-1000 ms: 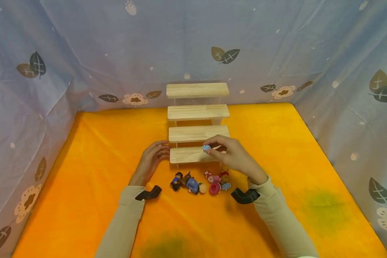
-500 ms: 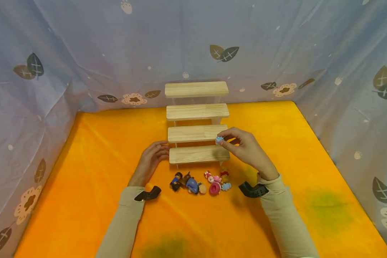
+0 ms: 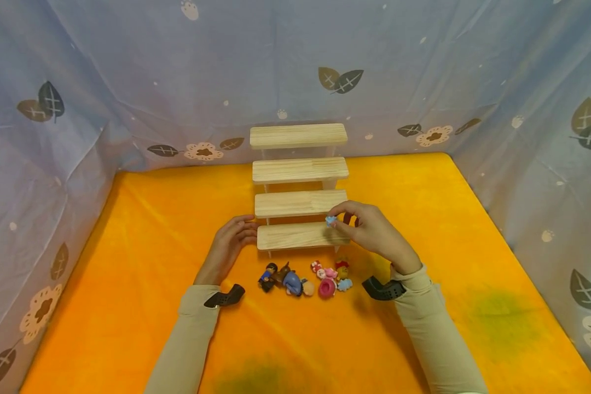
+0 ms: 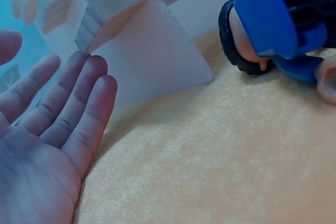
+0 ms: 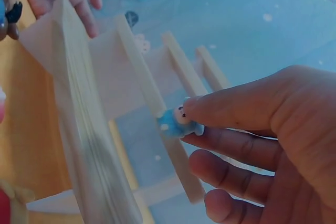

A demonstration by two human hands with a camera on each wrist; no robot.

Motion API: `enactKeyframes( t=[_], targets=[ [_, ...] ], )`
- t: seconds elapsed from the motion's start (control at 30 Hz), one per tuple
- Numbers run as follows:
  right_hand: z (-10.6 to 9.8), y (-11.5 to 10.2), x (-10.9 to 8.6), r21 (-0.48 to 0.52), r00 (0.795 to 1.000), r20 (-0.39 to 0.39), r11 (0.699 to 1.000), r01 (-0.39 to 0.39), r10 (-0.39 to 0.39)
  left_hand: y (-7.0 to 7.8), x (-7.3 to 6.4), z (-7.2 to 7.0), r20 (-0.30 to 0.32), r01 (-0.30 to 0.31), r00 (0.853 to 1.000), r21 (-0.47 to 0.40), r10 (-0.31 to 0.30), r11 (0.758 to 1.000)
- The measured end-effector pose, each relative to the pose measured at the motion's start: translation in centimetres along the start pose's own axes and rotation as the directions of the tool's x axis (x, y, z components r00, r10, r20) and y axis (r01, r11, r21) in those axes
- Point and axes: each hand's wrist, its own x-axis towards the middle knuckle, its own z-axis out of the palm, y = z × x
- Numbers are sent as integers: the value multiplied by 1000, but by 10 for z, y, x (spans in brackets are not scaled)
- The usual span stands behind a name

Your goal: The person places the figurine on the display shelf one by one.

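Observation:
Between thumb and fingertips, my right hand [image 3: 374, 230] pinches a small light-blue figurine [image 5: 177, 121] with a pale face. It is held above the right part of the lowest board of a stepped wooden display rack [image 3: 295, 236]. My left hand [image 3: 229, 246] is beside the left end of that board, its fingers extended; in the left wrist view the fingertips [image 4: 96, 66] are at the board's end, seeming to touch it. In front of the rack lie several small figurines, among them a boy in blue [image 3: 267, 277], a blue-grey one [image 3: 292, 283] and a pink one [image 3: 327, 288].
The rack has several wooden tiers, rising toward the back, with clear side panels [image 4: 152, 56]. A yellow-orange cloth [image 3: 177, 219] covers the table. Patterned blue-grey curtains [image 3: 276, 65] stand behind and at both sides. A yellow bear figurine [image 3: 342, 269] and a light-blue one [image 3: 345, 284] lie at the right.
The right hand has moved right with the light-blue figurine, from the middle of the lowest board toward its right end, first rising, then lowering slightly. The left hand has stayed in place.

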Motion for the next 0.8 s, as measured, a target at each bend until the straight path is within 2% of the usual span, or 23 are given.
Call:
enactKeyframes(
  t=[0.2, 0.5, 0.8],
  targets=[
    [1, 2, 0, 3, 1000, 27, 1000, -11, 10, 1, 0, 1, 1, 11, 1000, 16, -11, 1000],
    [3, 5, 1, -30, 997, 73, 999, -20, 22, 1, 1, 1, 21, -8, 1000, 10, 8, 1000],
    [8, 4, 5, -47, 988, 134, 996, -77, 82, -2, 2, -1, -1, -9, 1000, -8, 9, 1000]
  ],
)
